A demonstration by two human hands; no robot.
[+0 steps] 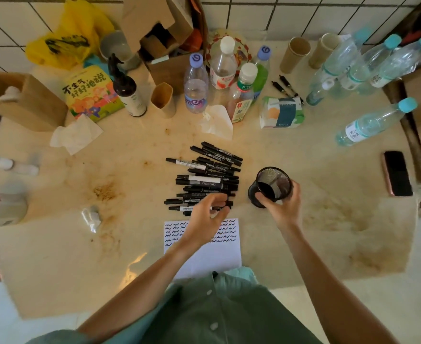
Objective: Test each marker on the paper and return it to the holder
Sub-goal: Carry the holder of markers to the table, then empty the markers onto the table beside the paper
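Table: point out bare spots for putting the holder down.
Bare table lies between the holder and phone, and left of the paper. Crowded: the marker pile and bottles behind it.

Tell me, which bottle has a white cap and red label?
The clear bottle standing at the back, middle of the table; its neighbours wear purple caps, and the white-capped one beside it has a green label.

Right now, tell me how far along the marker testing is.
Done: the paper already carries rows of test squiggles. In hand: the left hand reaches into the near edge of the marker pile, while the right hand grips the mesh holder. Left: the holder looks empty, so the whole pile still has to go back.
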